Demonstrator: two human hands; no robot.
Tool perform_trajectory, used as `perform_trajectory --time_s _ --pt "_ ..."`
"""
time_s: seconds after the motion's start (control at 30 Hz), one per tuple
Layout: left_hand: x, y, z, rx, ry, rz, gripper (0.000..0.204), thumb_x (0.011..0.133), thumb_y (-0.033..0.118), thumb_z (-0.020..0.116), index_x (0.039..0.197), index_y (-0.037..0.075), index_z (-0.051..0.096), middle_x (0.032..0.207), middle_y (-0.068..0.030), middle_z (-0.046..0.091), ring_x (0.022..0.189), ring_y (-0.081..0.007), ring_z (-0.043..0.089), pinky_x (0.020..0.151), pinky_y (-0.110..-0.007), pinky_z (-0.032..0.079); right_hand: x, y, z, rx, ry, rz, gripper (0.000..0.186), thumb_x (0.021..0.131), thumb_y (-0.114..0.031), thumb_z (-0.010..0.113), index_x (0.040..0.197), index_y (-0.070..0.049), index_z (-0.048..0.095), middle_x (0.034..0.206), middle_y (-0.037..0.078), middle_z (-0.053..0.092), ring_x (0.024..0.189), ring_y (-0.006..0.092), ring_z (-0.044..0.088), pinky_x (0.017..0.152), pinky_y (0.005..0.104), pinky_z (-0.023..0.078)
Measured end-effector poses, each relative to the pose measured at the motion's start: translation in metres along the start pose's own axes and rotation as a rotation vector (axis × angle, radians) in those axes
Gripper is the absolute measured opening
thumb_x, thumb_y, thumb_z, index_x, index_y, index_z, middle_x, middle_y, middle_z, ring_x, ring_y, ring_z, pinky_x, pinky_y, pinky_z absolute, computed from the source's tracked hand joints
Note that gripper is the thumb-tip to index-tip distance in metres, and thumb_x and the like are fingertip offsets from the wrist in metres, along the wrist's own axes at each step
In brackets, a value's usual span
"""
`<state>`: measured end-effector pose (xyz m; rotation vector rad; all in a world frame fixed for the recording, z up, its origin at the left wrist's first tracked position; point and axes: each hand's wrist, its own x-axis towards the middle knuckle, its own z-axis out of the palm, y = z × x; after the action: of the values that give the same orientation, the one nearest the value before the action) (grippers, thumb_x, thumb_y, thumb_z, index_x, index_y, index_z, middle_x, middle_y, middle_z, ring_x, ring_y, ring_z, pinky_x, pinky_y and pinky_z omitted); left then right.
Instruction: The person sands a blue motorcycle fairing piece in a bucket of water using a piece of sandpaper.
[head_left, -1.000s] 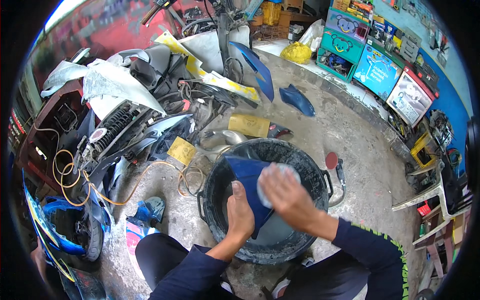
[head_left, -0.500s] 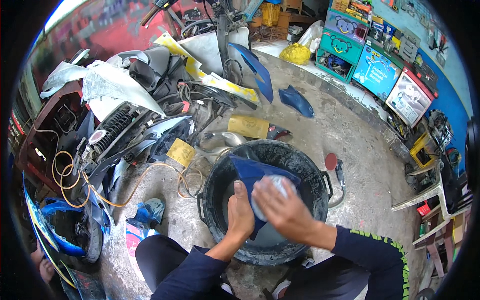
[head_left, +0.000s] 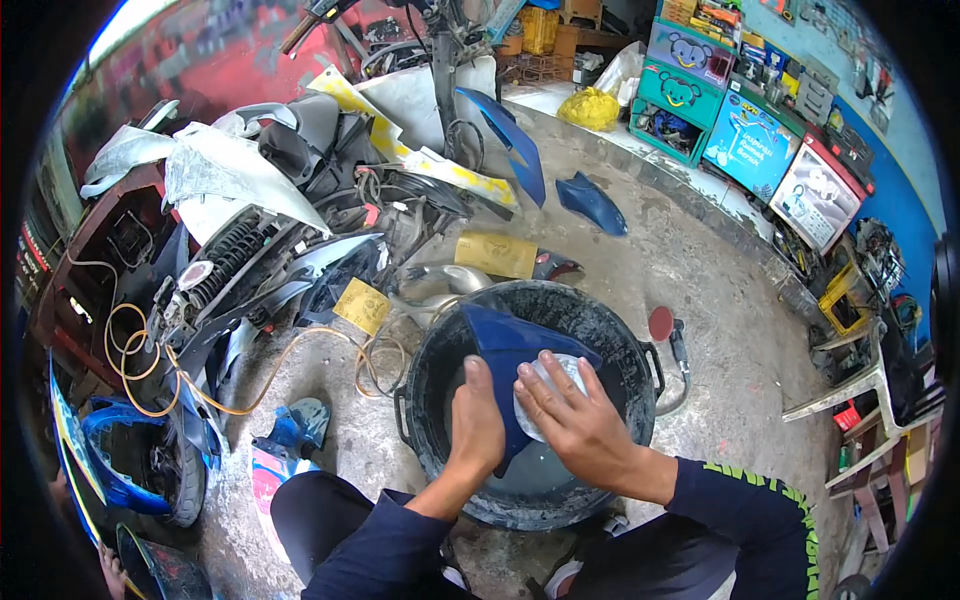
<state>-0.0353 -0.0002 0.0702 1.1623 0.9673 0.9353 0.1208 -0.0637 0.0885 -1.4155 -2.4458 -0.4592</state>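
Note:
In the head view, my left hand (head_left: 477, 420) grips the left edge of a dark blue body panel (head_left: 505, 330), its thumb pointing up. My right hand (head_left: 565, 425) lies over a pale round pad (head_left: 570, 372), fingers slightly spread, pressing it on the panel's face. The panel is tilted inside a large black tub (head_left: 535, 512) with two side handles and cloudy grey water (head_left: 545, 468) at the bottom; part of the panel is hidden under my hands and the pad.
Motorbike parts (head_left: 255, 175) crowd the left; another person's hand (head_left: 112, 570) shows low at the edge. Yellow sheets (head_left: 495, 252), a loose blue panel (head_left: 590, 200) and a tool with a red disc (head_left: 662, 325) lie around the tub. Right: crates (head_left: 680, 85) and a white chair (head_left: 850, 390).
My right hand and pad have moved slightly down from a second ago. My left hand stays on the panel. At lower left, the other person's hand has shifted lower and a dark part there has moved.

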Motion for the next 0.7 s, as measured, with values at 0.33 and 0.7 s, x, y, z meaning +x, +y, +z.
perform_trajectory --time_s 0.33,0.7 --pt "0.006 -0.004 -0.006 0.169 -0.084 -0.042 0.079 0.106 0.064 0.014 0.120 -0.011 0.034 0.121 -0.0187 0.033 0.116 -0.0229 0.027 0.097 -0.040 0.024 0.014 0.013 0.007 -0.005 0.021 0.066 0.051 0.090 -0.014 0.054 0.138 0.003 0.056 0.151 0.020 0.049 0.144 0.0418 0.041 0.109 0.0640 0.036" --pt "0.012 -0.008 -0.007 0.156 -0.066 -0.026 0.089 0.103 0.069 0.012 0.110 -0.012 0.049 0.099 -0.0175 0.049 0.099 -0.0210 0.042 0.089 -0.042 0.036 0.002 -0.009 0.007 0.031 0.017 -0.018 0.050 0.091 -0.013 0.053 0.138 0.003 0.055 0.151 0.019 0.049 0.141 0.0416 0.044 0.107 0.0647 0.037"
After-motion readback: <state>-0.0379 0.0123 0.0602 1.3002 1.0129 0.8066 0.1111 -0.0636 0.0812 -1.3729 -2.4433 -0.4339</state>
